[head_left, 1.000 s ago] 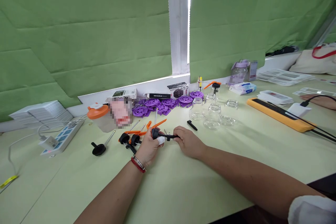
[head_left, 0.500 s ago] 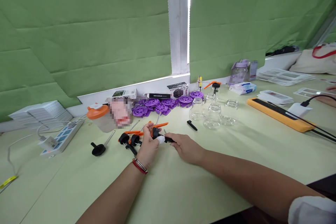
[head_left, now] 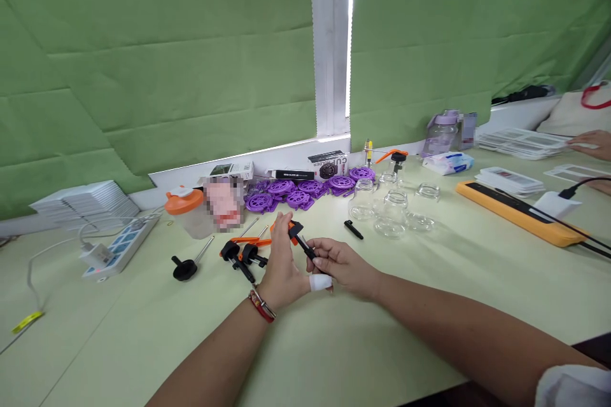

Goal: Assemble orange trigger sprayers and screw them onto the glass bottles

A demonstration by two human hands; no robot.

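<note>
My left hand (head_left: 282, 267), with a red bracelet at the wrist and a white bandage on the thumb, grips a small black and orange pump part (head_left: 296, 233) near its top. My right hand (head_left: 344, 264) pinches the black stem of the same part from the right. Both hands hover just above the pale green table (head_left: 334, 343). Just left of them lie more black pump heads with orange levers (head_left: 241, 250) and a black plunger on a metal rod (head_left: 187, 263).
Purple plastic wheels (head_left: 305, 186) and small boxes line the window sill. Clear glass jars (head_left: 392, 206) stand right of centre. An orange-lidded cup (head_left: 184, 208), a power strip (head_left: 119, 247), a yellow strip (head_left: 515, 211) and another person's hand (head_left: 589, 140) are around.
My hands have lifted the pump part and tilted it more upright, sliding slightly toward me. The camera view has shifted a little to the left.
</note>
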